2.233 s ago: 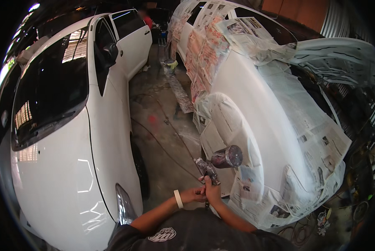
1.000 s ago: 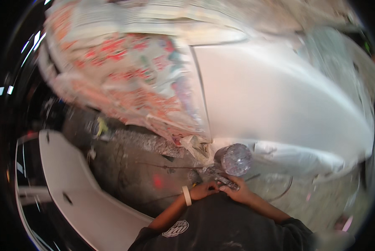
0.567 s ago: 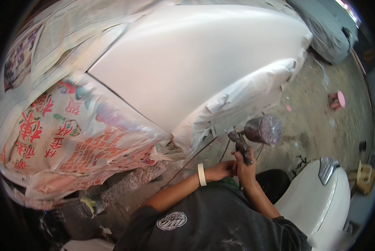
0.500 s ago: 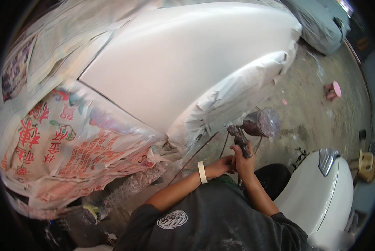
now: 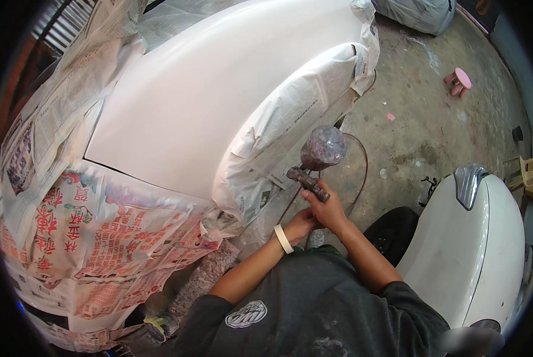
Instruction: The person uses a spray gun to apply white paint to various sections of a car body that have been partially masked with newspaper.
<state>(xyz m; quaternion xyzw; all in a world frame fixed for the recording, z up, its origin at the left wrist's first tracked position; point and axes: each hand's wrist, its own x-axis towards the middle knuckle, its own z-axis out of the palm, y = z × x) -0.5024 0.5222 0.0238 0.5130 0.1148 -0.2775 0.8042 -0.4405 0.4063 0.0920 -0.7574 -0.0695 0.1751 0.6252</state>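
My right hand [image 5: 327,211] is wrapped round the grip of a paint spray gun [image 5: 309,182], whose grimy, paint-speckled cup [image 5: 324,146] sits at its far end. Close against the right hand, my left hand [image 5: 301,225] has its fingers curled by the bottom of the grip; the right hand partly hides them, and what they hold cannot be made out. A cream band [image 5: 283,239] circles my left wrist. Beyond the gun is a smooth white car body panel [image 5: 171,101], with masking paper [image 5: 272,143] covering the curved wheel-arch side.
Printed red-and-white paper [image 5: 123,238] covers the car's near left part. A thin hose [image 5: 365,160] loops over the concrete floor [image 5: 421,125]. A white scooter [image 5: 456,256] stands close on my right. Farther off are a pink stool [image 5: 458,81] and a plastic-wrapped object [image 5: 418,13].
My view has shifted, so the car panel sits lower and further left. The spray gun and both hands appear further left, with the cup now higher and tilted away from me.
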